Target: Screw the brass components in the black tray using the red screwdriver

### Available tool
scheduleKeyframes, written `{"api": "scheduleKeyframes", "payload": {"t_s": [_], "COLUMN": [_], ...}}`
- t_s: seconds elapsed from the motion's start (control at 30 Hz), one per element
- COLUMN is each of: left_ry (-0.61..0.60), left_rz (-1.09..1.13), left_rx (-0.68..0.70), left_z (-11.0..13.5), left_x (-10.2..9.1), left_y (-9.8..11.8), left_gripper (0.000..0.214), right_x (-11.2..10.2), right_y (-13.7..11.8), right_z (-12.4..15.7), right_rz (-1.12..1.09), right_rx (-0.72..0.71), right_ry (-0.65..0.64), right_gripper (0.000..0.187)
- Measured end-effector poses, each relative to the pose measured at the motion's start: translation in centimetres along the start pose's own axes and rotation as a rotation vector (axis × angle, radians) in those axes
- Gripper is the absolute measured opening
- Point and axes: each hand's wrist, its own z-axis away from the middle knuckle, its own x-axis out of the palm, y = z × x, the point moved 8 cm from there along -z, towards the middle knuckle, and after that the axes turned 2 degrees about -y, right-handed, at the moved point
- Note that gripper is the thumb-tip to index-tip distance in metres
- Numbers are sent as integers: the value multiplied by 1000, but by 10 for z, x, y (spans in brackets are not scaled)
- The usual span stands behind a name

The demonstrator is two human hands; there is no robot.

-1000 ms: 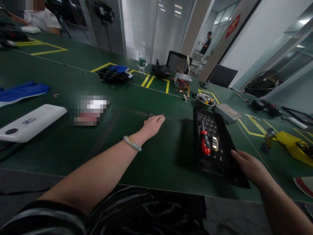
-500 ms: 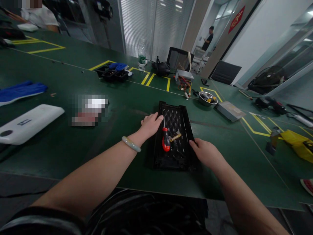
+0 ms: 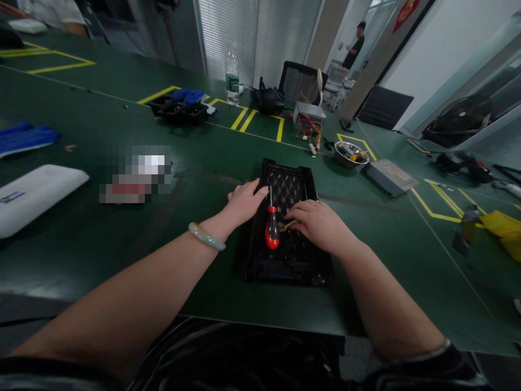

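Note:
A black perforated panel (image 3: 303, 174) lies flat on the green table (image 3: 203, 179) in front of me. A red-handled screwdriver (image 3: 271, 231) rests on it beside a small brass-coloured part (image 3: 287, 223). My left hand (image 3: 242, 202) lies on the panel's left edge with fingers stretched out. My right hand (image 3: 319, 224) sits over the middle of the panel, fingers curled down at the brass part, partly hiding it. Whether the fingers grip it does not show.
A metal bowl (image 3: 348, 153), a grey drive (image 3: 388, 177) and a power supply with wires (image 3: 308, 117) lie beyond the panel. A water bottle (image 3: 232, 76) and a black tray (image 3: 179, 111) stand further back. Left: a white case (image 3: 35, 193), a blue glove (image 3: 24, 137).
The panel was slid from my right to directly in front of me. My right hand left its right edge and moved onto the middle, over the brass part. My left hand now touches the left edge.

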Motion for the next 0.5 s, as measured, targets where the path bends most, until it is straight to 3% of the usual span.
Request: {"api": "scheduleKeyframes", "payload": {"t_s": [0.27,0.4,0.5], "left_ry": [0,3,-3], "left_rz": [1,5,1], "left_rx": [3,14,15], "left_z": [0,0,2], "left_x": [1,0,-1], "left_y": [-1,0,1], "left_gripper": [51,47,47], "right_x": [-19,-21,-17], "right_y": [16,8,-6], "right_z": [26,36,39], "right_rz": [-103,-305,-440], "right_rx": [230,273,263], "right_ry": [129,108,41], "right_gripper": [24,39,36]}}
